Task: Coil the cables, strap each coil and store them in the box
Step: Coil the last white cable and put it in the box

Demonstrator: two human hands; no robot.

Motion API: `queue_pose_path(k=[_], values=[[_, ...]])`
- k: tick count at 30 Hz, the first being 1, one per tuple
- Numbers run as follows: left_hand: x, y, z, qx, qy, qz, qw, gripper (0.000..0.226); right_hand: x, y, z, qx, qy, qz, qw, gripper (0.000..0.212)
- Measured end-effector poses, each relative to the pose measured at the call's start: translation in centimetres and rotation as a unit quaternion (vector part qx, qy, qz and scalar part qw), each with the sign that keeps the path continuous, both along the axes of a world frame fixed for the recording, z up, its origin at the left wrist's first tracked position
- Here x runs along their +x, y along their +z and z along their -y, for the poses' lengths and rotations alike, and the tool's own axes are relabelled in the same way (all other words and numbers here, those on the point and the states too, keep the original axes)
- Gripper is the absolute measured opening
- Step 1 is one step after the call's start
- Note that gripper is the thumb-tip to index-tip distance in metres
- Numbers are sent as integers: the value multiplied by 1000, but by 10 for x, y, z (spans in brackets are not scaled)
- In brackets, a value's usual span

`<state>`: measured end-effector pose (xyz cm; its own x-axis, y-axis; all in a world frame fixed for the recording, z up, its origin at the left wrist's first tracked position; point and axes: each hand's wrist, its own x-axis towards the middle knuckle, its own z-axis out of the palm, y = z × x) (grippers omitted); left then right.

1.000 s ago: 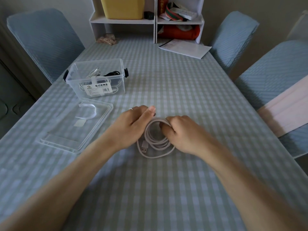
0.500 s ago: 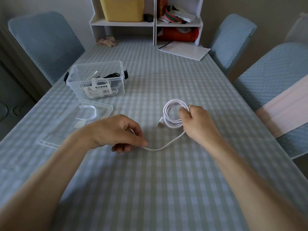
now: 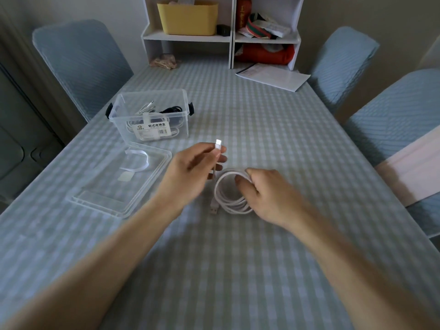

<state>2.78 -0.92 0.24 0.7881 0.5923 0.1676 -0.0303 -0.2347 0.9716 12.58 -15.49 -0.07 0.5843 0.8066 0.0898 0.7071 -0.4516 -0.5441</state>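
Note:
A white cable coil (image 3: 228, 196) lies on the checked tablecloth at the centre. My right hand (image 3: 266, 194) grips its right side, fingers curled over the loops. My left hand (image 3: 195, 170) pinches the cable's free end, its white plug (image 3: 217, 145) sticking up above the fingers. A USB plug (image 3: 214, 208) hangs out at the coil's lower left. The clear plastic box (image 3: 152, 115) stands to the far left with coiled white and black cables inside. A white strap (image 3: 137, 160) lies on the box's lid (image 3: 119, 182).
A white shelf unit (image 3: 223, 36) with a yellow bin stands at the table's far end, papers (image 3: 273, 76) beside it. Blue-covered chairs surround the table. A pale cloth (image 3: 412, 163) drapes over the right chair.
My left hand has slid along the loose tail and lifted its end plug up beside the coil. My right hand has brought the coil back down toward the table centre.

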Motion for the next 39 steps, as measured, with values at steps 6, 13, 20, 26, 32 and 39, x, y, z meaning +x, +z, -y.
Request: queue_pose_path(k=[6,13,20,26,32,39], values=[[-3,-5,20,101,22,-10,995,15,-4,-1,-1,2,14,-9,1000,34],[-4,-9,24,187,90,-8,978,38,-8,-5,-4,-2,7,0,1000,35],[-3,-8,16,150,4,-76,986,28,0,-3,-2,33,-53,-15,998,40],[-4,-7,5,216,-60,-126,966,24,12,-5,2,22,-110,11,994,41],[0,-15,7,304,-54,-147,940,21,7,-4,6,-40,-82,44,995,38],[3,-6,17,231,-28,-184,955,33,-1,0,3,85,-67,0,994,42]])
